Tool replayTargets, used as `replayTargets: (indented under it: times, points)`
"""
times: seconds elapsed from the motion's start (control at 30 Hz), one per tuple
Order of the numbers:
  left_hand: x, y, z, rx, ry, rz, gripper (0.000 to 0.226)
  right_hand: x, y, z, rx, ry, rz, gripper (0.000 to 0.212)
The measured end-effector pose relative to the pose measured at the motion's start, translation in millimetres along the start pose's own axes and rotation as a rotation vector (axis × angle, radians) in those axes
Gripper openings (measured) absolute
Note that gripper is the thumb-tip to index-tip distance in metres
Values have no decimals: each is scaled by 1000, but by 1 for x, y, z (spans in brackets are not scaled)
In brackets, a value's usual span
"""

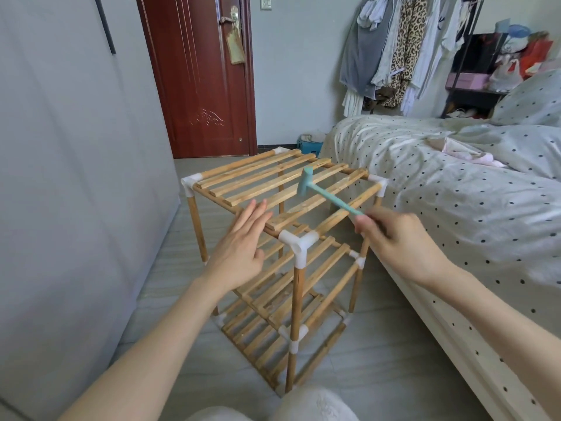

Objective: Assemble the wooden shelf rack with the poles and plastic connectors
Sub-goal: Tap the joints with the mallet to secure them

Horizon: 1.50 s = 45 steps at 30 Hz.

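- The rack (285, 253) stands in the middle of the frame on the floor (170, 299), bed (425, 183) just to its right and a grey wall to its left. It looks pretty much built: three slatted shelves, poles and white plastic connectors at the corners.
- Right hand (403, 241) has its fingers wrapped around the very end of the little teal hammer (321, 192), whose head hovers over the top shelf (282, 177) slats. Holding it that far back means a wobbly aim, imo, so a swing could land on a thin slat rather than a joint and crack or pop it loose.
- Left hand (239, 250) is flat with fingers straight and relaxed, gripping nothing, at the near edge of the top shelf just left of the near corner connector (299, 242). Can't tell if it's actually pressing the wood or just above it. If it isn't bracing, the whole rack probably jumps or racks sideways on a hit.
- Those fingertips are near the hammer's path. A glancing blow toward the near corner could catch them.
- Smacking one corner hard might unseat the others, like the far left connector (190, 185) or the far right connector (379, 184), if they're only partly pushed in.
- The smooth floor looks slippery, so the legs might skate toward the bed.
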State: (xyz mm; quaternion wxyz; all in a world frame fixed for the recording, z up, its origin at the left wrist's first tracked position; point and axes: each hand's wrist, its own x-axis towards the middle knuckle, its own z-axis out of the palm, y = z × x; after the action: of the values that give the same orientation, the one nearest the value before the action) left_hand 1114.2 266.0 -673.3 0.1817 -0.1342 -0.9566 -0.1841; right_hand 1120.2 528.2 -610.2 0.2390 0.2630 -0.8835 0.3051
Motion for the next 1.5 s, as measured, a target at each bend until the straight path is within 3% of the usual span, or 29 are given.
replayTargets:
  times: [0.07, 0.1, 0.13, 0.2, 0.23, 0.27, 0.33, 0.37, 0.4, 0.47, 0.5, 0.53, 0.6, 0.63, 0.67, 0.73, 0.77, 0.8, 0.9, 1.0, 1.07, 1.13, 1.17, 1.23, 1.27, 1.33, 1.4, 1.43, 1.5]
  points:
    - [-1, 2, -1, -3, -3, -4, 73, -6, -9, -7, 107, 272, -4, 23]
    - [0, 3, -1, -4, -5, -6, 73, -12, -9, -7, 131, 301, 23, 24]
    - [0, 3, -2, -2, -10, -4, 72, -20, -11, -3, 95, 196, 57, 25]
    - [1, 1, -1, 27, -18, 15, 72, -37, -8, 9, -30, -293, 104, 25]
    - [1, 0, 0, 41, -14, 21, 73, -40, -6, 10, -2, -345, 109, 24]
    - [0, 0, 1, 47, -5, 23, 73, -36, -4, 7, 56, -282, 117, 25]
    - [0, 0, 2, 40, 10, 19, 73, -33, -12, -1, 236, 125, 98, 26]
    - [1, 0, 3, 35, 13, 20, 73, -33, -11, -1, 260, 188, 87, 26]
    - [1, 0, 3, 35, 13, 20, 73, -35, -16, -1, 220, 115, 85, 26]
    - [1, 0, 3, 44, 16, 13, 74, -45, -12, 7, -3, -282, 48, 29]
    - [0, 0, 4, 44, 18, 12, 74, -47, -10, 7, 7, -304, 28, 33]
    - [0, 0, 4, 39, 24, 16, 74, -43, -5, 2, 3, -288, 27, 34]
    - [-1, 1, 4, 28, 33, 23, 73, -40, -12, -6, 183, 82, 43, 29]
    - [-1, 2, 3, 24, 35, 25, 73, -42, -11, -5, 202, 150, 33, 26]
    - [-1, 2, 3, 25, 32, 25, 73, -44, -14, -4, 143, 73, 22, 25]
    - [-1, 1, 2, 30, 29, 19, 74, -54, -12, 0, -12, -281, 23, 27]
    - [-2, 1, 3, 30, 30, 20, 74, -54, -9, -3, 19, -283, 21, 30]
    - [-1, 0, 3, 29, 34, 24, 74, -47, -5, -9, 23, -243, 29, 31]
    - [-1, 1, 3, 23, 36, 27, 74, -43, -11, -16, 224, 140, 28, 33]
    - [-1, 2, 2, 25, 21, 16, 74, -58, -14, -2, -19, -272, 12, 32]
    - [-1, 1, 2, 22, 20, 22, 74, -49, -9, -9, 12, -177, 16, 35]
    - [-2, 1, 2, 16, 17, 25, 74, -41, -18, -14, 159, 120, 28, 31]
    - [-1, 1, 2, 16, 20, 28, 74, -41, -21, -12, 177, 119, 8, 30]
    - [-1, -1, 2, 27, 22, 30, 74, -49, -21, -3, -9, -244, 28, 29]
    - [-2, -2, 2, 29, 17, 30, 74, -53, -19, 2, -29, -312, 48, 29]
    - [-2, -4, 4, 23, 21, 34, 74, -45, -15, -9, 17, -212, 48, 32]
    - [-2, -3, 4, 16, 18, 32, 73, -41, -17, -12, 110, 99, 36, 30]
    - [-1, -2, 4, 18, 15, 30, 73, -43, -19, -12, 91, 101, 29, 28]
    - [-2, -2, 3, 17, 9, 25, 73, -53, -18, -6, -116, -226, 78, 26]
